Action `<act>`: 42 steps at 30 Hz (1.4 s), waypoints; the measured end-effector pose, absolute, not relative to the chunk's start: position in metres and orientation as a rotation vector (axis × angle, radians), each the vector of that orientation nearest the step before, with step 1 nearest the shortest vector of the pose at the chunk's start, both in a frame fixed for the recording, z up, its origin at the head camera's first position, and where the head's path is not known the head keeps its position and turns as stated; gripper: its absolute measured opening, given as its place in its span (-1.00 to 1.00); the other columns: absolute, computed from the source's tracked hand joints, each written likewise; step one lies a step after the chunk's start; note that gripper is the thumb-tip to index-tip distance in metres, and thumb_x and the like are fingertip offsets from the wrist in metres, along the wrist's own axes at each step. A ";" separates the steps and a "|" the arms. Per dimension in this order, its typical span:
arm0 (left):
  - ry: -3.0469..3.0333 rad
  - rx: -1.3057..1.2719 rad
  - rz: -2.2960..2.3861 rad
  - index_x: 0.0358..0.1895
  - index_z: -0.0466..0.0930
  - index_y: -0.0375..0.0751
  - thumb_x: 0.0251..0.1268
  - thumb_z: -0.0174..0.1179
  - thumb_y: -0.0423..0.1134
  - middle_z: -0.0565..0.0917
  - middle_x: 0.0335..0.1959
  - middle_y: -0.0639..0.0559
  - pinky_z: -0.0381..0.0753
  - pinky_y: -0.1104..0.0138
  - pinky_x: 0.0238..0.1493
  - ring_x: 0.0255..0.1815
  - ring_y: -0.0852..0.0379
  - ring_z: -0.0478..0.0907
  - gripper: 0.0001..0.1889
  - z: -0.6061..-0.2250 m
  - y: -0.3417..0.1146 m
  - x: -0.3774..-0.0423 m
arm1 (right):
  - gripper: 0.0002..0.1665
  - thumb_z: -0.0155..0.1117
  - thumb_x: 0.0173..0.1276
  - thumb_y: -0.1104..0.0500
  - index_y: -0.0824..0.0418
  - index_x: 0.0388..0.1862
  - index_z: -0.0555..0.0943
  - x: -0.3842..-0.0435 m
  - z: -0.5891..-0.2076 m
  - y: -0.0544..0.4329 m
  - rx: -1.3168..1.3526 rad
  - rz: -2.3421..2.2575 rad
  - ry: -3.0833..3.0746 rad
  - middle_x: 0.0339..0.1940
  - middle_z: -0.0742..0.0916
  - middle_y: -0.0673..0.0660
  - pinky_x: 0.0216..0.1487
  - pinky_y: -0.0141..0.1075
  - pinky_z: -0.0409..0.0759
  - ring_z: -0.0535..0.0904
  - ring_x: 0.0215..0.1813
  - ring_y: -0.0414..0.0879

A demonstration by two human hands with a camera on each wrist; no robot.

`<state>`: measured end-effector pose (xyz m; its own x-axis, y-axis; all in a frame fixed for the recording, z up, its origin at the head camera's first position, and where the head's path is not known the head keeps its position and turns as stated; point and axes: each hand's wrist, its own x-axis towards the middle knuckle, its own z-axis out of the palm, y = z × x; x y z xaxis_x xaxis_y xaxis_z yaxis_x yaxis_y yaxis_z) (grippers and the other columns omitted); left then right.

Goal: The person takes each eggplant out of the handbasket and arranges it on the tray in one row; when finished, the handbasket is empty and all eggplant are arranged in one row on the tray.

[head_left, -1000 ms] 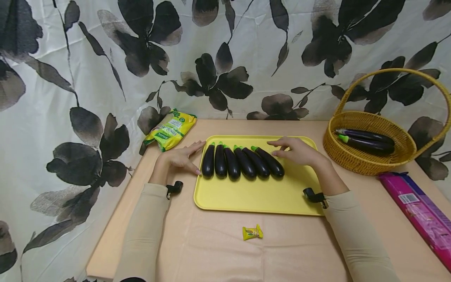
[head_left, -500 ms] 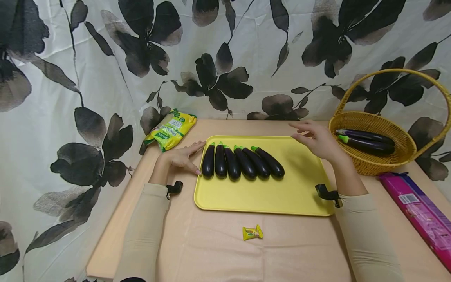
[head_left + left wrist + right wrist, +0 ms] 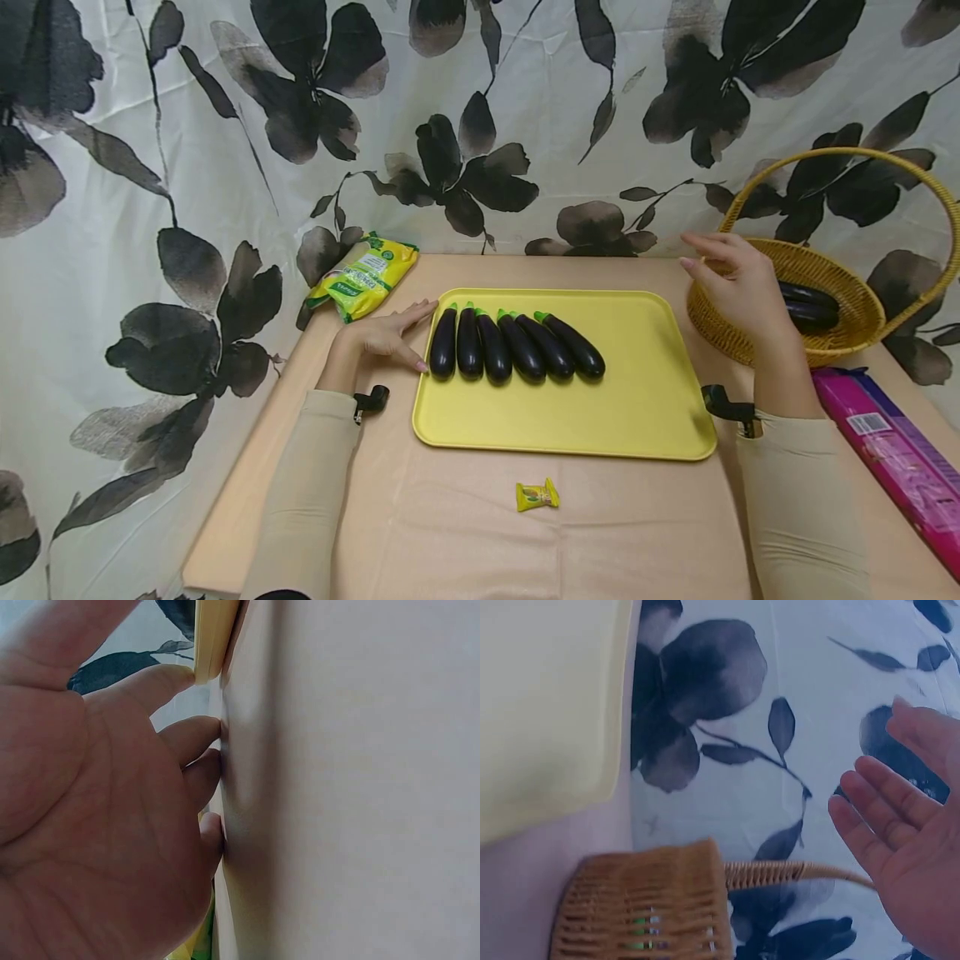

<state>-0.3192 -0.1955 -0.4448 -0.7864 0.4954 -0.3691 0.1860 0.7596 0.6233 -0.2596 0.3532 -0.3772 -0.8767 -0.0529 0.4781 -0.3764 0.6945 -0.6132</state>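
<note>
Several dark eggplants (image 3: 497, 348) with green stems lie side by side on the left half of a yellow tray (image 3: 525, 421). My left hand (image 3: 378, 340) is at the tray's left edge, thumb and a fingertip against it. In the left wrist view, other fingertips of that hand (image 3: 112, 780) rest on the table. My right hand (image 3: 738, 287) is raised in front of the left rim of a wicker basket (image 3: 847, 287), fingers loosely extended and holding nothing. Inside the basket lie two eggplants (image 3: 813, 312), partly hidden by that hand. The right wrist view has the hand (image 3: 922, 825) palm visible, above the basket's side (image 3: 645, 900).
A yellow-green packet (image 3: 367, 275) lies at the back left of the table (image 3: 480, 542). One small yellow wrapped candy (image 3: 537, 495) is in front of the tray. A long pink package (image 3: 892, 450) lies at the right, and the basket's tall handle (image 3: 847, 152) arches up.
My right hand has moved right, from above the eggplants on the tray to the basket's left rim. The left hand has stayed at the tray edge, and the eggplants have not moved.
</note>
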 end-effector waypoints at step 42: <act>2.445 0.507 0.783 0.71 -0.17 0.40 -0.26 0.69 0.25 -0.28 0.77 0.16 -0.40 -0.20 0.69 0.77 -0.03 -0.46 0.43 -0.453 -0.198 -0.321 | -0.25 0.16 0.58 -0.23 0.30 0.44 0.52 -0.284 -0.416 0.493 -0.038 0.873 -2.975 0.32 0.55 0.55 0.02 -0.02 0.56 0.45 0.21 0.35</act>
